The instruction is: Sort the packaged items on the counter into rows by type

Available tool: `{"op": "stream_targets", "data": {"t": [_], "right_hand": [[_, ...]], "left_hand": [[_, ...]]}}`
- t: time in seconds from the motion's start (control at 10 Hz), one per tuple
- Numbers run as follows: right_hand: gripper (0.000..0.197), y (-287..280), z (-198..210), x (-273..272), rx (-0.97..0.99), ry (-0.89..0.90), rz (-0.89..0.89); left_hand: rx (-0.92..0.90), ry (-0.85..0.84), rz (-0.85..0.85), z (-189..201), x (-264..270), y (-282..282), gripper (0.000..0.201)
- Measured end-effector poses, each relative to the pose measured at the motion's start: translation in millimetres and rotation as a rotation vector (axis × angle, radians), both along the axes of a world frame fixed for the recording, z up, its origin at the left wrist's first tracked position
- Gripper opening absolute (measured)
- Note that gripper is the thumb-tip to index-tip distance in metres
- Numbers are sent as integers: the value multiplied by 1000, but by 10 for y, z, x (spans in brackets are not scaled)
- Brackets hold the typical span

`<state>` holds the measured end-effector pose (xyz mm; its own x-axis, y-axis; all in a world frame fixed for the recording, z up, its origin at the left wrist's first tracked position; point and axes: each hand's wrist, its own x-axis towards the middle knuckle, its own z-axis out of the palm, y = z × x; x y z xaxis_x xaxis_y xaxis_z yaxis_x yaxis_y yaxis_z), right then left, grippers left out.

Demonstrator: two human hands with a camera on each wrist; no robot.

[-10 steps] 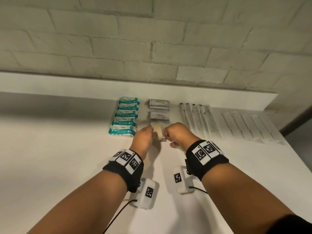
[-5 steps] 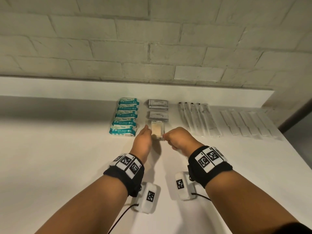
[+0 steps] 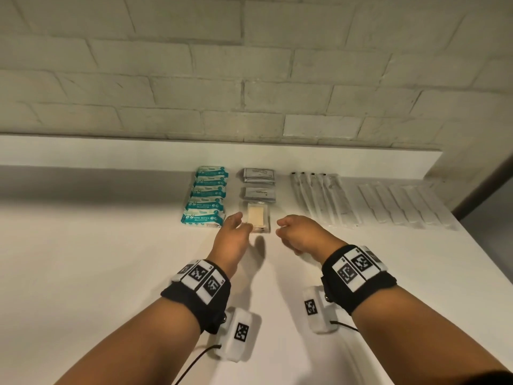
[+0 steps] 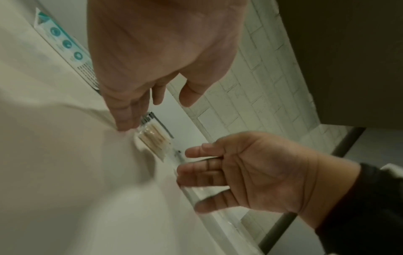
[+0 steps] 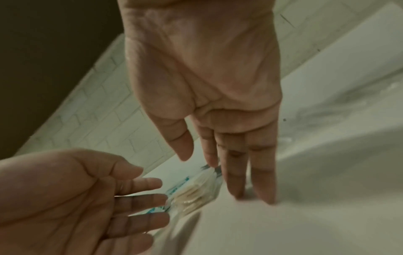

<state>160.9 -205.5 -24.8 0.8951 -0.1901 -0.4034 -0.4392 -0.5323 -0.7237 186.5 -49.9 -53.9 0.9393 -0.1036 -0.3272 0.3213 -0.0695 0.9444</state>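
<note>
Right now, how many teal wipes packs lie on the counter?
5, in one column at the left end of the sorted items: nearest pack, then, and the farthest by the back ledge. None seems hidden.

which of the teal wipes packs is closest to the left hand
The front pack of mini wipes, at the near end of the teal column, just left of the left hand; the other four lie behind it toward the wall.
</note>
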Motion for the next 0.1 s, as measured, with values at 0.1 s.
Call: {"op": "stream_targets", "data": {"t": [0.1], "right_hand": [[40,-98,79,-332,-170,56,161]], "left_hand": [[51,-53,-79,55,-242,144,45]]}}
